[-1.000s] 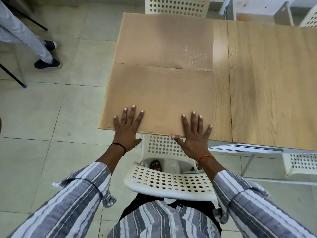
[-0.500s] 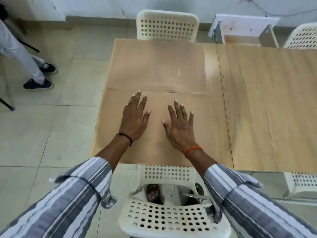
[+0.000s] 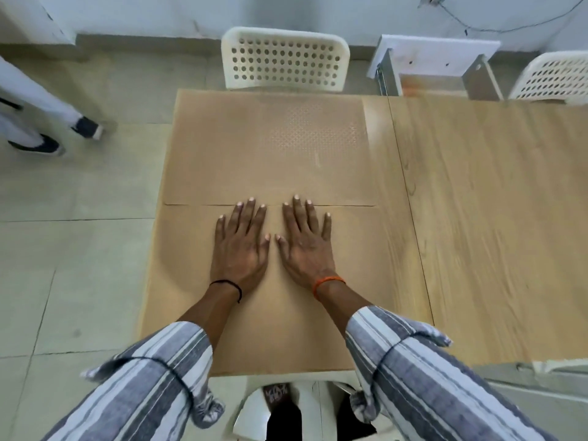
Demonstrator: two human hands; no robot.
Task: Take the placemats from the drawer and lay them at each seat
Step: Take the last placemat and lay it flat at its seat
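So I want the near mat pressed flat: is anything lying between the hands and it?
Nothing visible: the left hand and right hand lie flat, straight on the near placemat, fingertips reaching its seam with the far placemat.

Pale tiled floor point(image 3: 63, 265), whitish wall point(image 3: 159, 14) — perforated white chairs point(image 3: 284, 63) tucked around a light wooden table point(image 3: 493, 218).

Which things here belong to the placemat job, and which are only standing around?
Job:
- near placemat, under both flat hands
- far placemat
- left hand
- right hand
- table
- far chair

Only around:
- white stand
- another person's shoes
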